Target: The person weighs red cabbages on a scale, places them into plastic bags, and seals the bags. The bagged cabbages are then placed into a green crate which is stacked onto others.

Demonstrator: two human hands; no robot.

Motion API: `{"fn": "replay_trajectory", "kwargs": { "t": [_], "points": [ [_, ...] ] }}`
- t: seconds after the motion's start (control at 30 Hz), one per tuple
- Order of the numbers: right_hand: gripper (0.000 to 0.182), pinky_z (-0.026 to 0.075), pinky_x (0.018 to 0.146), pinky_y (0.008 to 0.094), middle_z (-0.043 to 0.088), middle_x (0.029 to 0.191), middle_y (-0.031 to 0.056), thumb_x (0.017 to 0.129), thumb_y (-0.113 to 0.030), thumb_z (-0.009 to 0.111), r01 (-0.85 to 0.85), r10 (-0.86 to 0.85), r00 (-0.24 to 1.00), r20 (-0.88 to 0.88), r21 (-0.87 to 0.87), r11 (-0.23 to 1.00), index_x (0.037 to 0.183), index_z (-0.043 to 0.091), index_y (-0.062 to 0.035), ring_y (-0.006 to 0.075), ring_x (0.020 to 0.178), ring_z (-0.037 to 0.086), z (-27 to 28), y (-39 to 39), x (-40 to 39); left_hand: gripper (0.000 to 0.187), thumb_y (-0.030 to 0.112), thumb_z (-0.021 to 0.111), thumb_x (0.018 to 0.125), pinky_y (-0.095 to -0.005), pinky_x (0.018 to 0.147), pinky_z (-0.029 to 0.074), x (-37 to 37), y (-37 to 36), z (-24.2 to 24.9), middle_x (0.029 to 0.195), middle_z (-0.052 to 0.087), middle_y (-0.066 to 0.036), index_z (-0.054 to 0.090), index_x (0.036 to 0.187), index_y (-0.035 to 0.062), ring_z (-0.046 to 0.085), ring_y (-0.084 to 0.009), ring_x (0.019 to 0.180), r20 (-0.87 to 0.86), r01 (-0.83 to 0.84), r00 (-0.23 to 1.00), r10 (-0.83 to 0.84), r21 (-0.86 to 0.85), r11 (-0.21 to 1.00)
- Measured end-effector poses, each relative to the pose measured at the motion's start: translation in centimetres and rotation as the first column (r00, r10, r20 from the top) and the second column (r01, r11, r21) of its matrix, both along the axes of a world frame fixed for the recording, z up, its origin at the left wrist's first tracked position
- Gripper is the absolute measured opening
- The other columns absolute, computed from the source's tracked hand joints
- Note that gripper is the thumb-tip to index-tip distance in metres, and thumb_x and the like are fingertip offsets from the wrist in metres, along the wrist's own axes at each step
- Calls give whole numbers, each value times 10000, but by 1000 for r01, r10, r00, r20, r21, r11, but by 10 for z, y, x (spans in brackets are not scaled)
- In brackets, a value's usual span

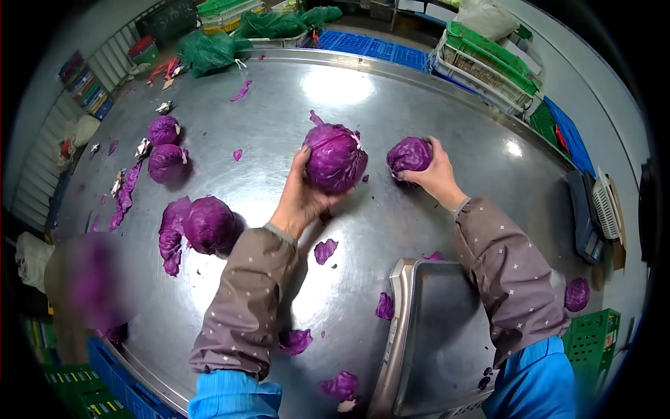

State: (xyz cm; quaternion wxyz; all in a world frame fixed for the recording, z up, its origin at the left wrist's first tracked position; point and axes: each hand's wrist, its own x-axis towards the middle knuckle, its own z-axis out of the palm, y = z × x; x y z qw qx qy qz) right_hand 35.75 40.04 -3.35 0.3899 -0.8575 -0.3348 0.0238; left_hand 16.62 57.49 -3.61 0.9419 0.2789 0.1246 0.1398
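Note:
A large red cabbage rests in my left hand, whose thumb lies on its left side and whose fingers are under it. My right hand grips a smaller red cabbage from the right, with thumb and fingers around it. The two cabbages are a short gap apart above the metal table. Nearer to me, a loose purple leaf lies below my left hand. A scale with a metal tray stands under and beside my right forearm.
More cabbages sit on the left, among leaf scraps. A small one lies at the right. Green netting is at the far edge. Stacked crates stand behind the table, and a dark scale is at right.

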Motion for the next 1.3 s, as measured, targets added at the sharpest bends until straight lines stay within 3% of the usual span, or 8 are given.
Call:
{"fn": "replay_trajectory", "kwargs": {
  "t": [0.2,0.37,0.53,0.7,0.93,1.07,1.13,1.3],
  "points": [
    [878,485,787,333,451,1162,186,622,-249,768,120,106,801,-589,332,936,1284,247,0,273,982,541,57,-35,-20,808,510,584,742,-546,871,438,-34,-42,35,1287,281,-211,187,1322,112,370,-388,1169,136,154,983,-126,-217,964],
    [851,468,804,327,457,1167,172,626,-258,760,66,187,770,-609,368,927,1279,274,-11,240,1009,521,148,-133,-72,872,390,702,667,-480,932,402,-68,-96,94,1271,314,-191,201,1322,103,381,-348,1170,38,187,978,-206,283,941],
    [851,384,918,314,468,1158,145,536,-221,798,-77,109,912,-395,97,992,1230,358,-2,227,1065,479,167,-255,-137,840,275,740,561,-392,939,378,-90,-176,123,1186,394,-197,329,1266,73,422,-342,1120,-86,98,985,-148,992,75],
    [858,359,938,351,470,1142,175,498,-242,794,-99,103,995,9,-219,971,1215,388,-1,296,1076,465,142,-319,-180,817,272,745,543,-431,911,383,-98,-245,109,1175,366,-227,363,1248,114,407,-406,1067,-124,92,986,-109,962,-257],
    [844,395,893,401,341,1244,263,585,-332,758,-101,103,994,32,-73,992,1274,333,-96,392,1066,456,123,-358,-193,784,183,768,562,-511,872,338,-127,-316,143,1276,316,-188,396,1249,107,352,-399,1129,58,30,992,111,748,-663],
    [706,465,756,341,455,1166,161,646,-306,730,3,1,997,-76,61,998,1230,400,-84,255,928,541,143,-434,-196,399,58,699,613,-392,808,395,-145,-392,116,961,526,-131,552,981,8,490,-307,927,136,-227,947,-292,925,-305],
    [502,469,661,260,519,1084,92,744,-205,655,220,-173,815,-553,20,975,1173,454,-39,134,881,545,145,-480,-202,222,56,642,686,-368,757,428,-148,-441,85,872,559,-129,585,893,1,519,-294,859,27,-97,901,-433,985,-140],
    [352,449,545,215,562,965,68,788,-205,609,424,-282,725,-629,85,902,1075,525,-19,108,736,561,110,-575,-235,184,87,617,710,-367,704,456,-142,-570,14,826,541,-139,557,864,6,539,-323,813,-156,41,752,-640,981,-191]
  ]
}}
